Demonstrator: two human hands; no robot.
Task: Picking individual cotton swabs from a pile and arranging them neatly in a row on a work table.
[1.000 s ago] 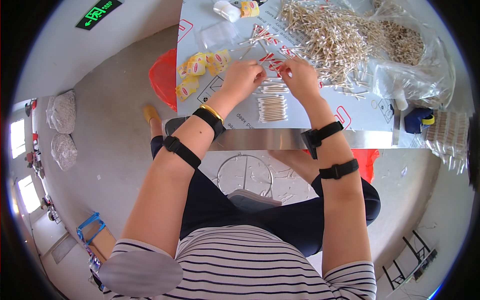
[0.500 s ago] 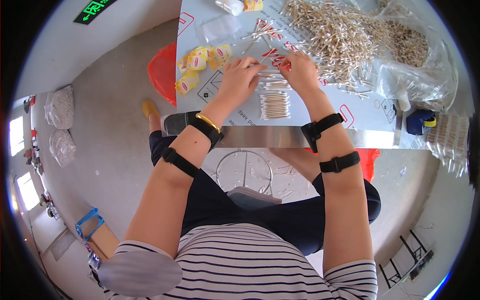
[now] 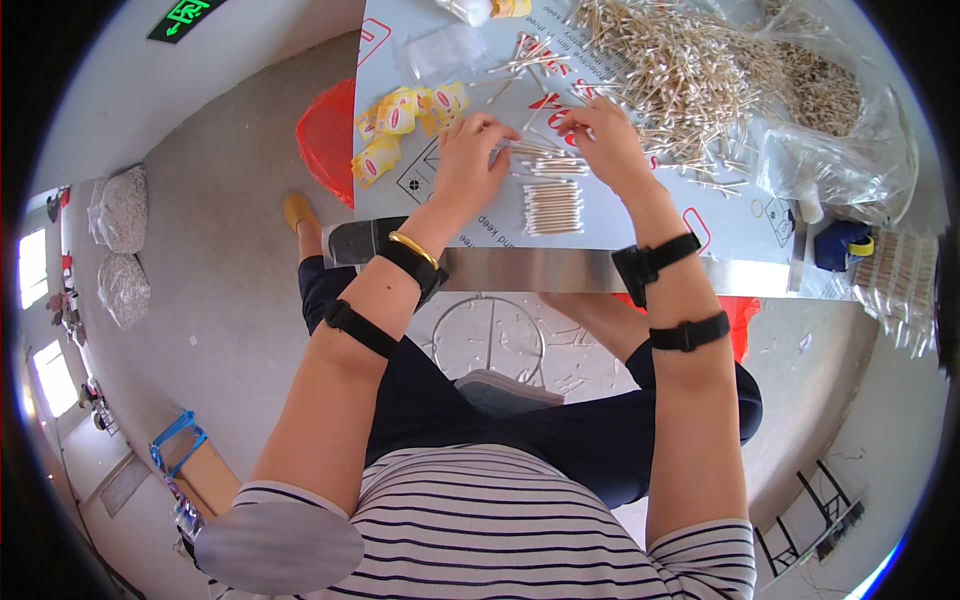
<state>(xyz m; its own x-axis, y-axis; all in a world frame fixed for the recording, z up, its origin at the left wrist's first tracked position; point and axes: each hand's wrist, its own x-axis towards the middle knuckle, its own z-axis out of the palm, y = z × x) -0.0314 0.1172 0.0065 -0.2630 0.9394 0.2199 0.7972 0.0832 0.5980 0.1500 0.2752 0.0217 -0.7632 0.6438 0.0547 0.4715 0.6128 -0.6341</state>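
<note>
Cotton swabs lie on the table in a neat flat row (image 3: 552, 207), side by side, with a looser small bunch (image 3: 556, 166) just beyond it. My left hand (image 3: 472, 160) is at the left end of that bunch, its thumb and fingers closed around swab ends there. Across from it, my right hand (image 3: 610, 145) hovers at the right end with thumb and forefinger apart, nothing visible between them. A large heap of loose swabs (image 3: 690, 75) spreads beyond the right hand. Several stray swabs (image 3: 535, 55) lie scattered farther off.
Yellow-and-white packets (image 3: 395, 115) and clear plastic sleeves (image 3: 440, 52) sit at the table's left. A clear bag (image 3: 840, 165) lies to the right, near a blue-and-yellow tape dispenser (image 3: 842, 245). The metal table edge (image 3: 530, 270) runs in front of me. A red bag (image 3: 325, 140) hangs at the left.
My right hand has shifted slightly right and its fingers have parted. My left hand has moved a little toward me, staying at the swabs' left ends.
</note>
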